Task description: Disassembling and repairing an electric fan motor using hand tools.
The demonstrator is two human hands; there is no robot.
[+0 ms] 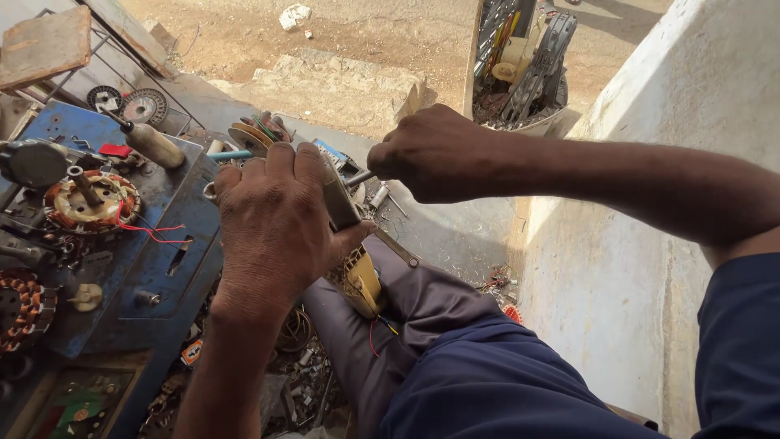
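My left hand (276, 219) is wrapped around a flat greyish device with a yellow end (361, 280), propped on my knee; red and yellow wires hang below it. My right hand (435, 154) is closed on the handle of a screwdriver, whose metal shaft (357, 177) points left into the device's top. The handle itself is hidden in my fist. My leg in dark trousers (422, 325) lies under both hands.
To the left stands a blue metal box (154, 268) bearing a copper-wound motor stator (85, 203), another stator (20, 309), a wooden-handled tool (150, 142) and red wires. A white wall (634, 268) runs along the right. A tub of scrap parts (524, 73) sits behind. Small debris litters the floor.
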